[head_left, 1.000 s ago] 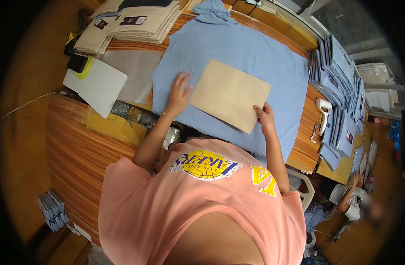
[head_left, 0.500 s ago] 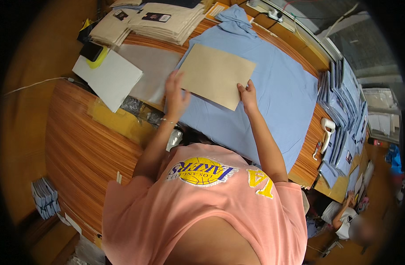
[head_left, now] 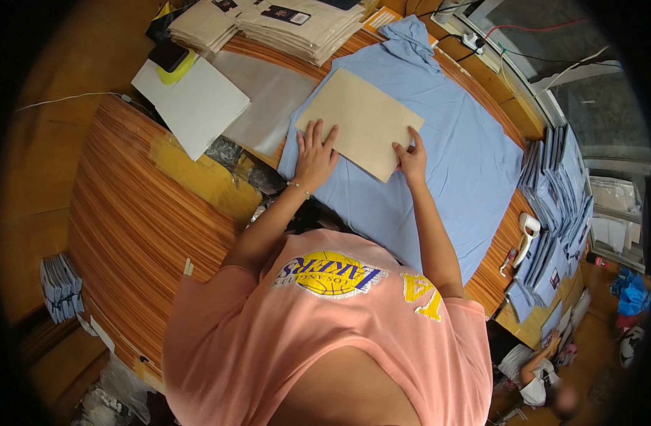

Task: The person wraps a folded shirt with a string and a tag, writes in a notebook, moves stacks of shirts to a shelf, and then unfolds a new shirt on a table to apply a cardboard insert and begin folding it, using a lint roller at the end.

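A blue garment point(head_left: 460, 181) lies spread over the table, its collar end bunched at the far side. On it rests a tan cardboard sheet point(head_left: 364, 117), set at a slant. My left hand point(head_left: 316, 155) lies with spread fingers on the sheet's near left edge, palm down. At the right edge of the sheet, my right hand point(head_left: 413, 160) pinches the cardboard between thumb and fingers; part of those fingers is hard to see.
White sheets point(head_left: 197, 106) hold a dark phone-like object point(head_left: 167, 54) on a yellow-green item. Beside them lies clear plastic point(head_left: 272, 92). Packed beige garments point(head_left: 297, 32) are stacked far left. Right are packed blue garments point(head_left: 552, 184) and a white tape dispenser point(head_left: 528, 234). Another person point(head_left: 538, 380) sits lower right.
My left hand has come down from a blurred, raised position onto the cardboard's near left edge. My right hand stays at the right edge. The whole view has shifted slightly.
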Available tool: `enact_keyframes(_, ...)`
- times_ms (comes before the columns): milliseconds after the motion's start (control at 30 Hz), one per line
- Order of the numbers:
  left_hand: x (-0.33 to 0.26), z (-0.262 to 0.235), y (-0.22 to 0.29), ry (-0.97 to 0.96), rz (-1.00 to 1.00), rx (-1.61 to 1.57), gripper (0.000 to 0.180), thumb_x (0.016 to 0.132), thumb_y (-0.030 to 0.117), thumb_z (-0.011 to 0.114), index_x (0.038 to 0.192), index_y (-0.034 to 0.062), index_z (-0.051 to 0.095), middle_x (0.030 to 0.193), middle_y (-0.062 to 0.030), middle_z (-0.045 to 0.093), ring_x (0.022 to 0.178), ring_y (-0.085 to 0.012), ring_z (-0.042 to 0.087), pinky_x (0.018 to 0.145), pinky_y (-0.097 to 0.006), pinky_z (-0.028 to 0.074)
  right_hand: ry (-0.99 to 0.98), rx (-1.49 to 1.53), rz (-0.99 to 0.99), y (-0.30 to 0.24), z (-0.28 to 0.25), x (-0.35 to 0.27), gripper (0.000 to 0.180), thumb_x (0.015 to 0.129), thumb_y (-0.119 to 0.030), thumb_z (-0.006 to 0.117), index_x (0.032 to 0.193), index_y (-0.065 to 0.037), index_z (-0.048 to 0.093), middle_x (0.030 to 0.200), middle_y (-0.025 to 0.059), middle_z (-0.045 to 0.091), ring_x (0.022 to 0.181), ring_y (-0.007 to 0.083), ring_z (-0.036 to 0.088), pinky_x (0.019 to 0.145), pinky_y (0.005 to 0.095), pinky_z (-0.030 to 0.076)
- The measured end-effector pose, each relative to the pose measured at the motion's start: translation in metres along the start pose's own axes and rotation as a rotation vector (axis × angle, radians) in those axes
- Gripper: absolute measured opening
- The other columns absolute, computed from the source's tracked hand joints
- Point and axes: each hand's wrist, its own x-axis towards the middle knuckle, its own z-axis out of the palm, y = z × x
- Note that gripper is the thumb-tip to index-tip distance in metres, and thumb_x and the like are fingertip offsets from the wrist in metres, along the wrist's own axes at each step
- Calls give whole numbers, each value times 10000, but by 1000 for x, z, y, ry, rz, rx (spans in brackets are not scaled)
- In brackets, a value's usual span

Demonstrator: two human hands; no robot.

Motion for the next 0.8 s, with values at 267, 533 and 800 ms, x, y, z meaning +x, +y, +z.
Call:
enact_keyframes(267,-2,4,-2,24,-17,19,567,804,193,506,1324,41,339,1387,-223,251,1321,-412,159,1034,-602,116,-84,-159,23,-7,-4,0,541,767,-116,664,1272,-61,476,572,51,521,380,99,463,351,247,388)
enact_keyframes(533,-2,3,-3,5,-11,-7,534,795,131,462,1310,42,347,1404,-208,238,1332,-392,149,1052,-578,98,-85,-272,5,-9,-6,0,539,760,-142,668,1262,-61,490,583,61,556,395,114,498,373,261,412)
enact_keyframes(800,-3,8,-3,13,4,-4,527,803,138,459,1301,11,341,1411,-214,233,1332,-404,144,1064,-554,99,-99,-472,-7,-9,-8,0,542,770,-224,637,1272,-90,484,651,117,622,436,178,548,501,314,468)
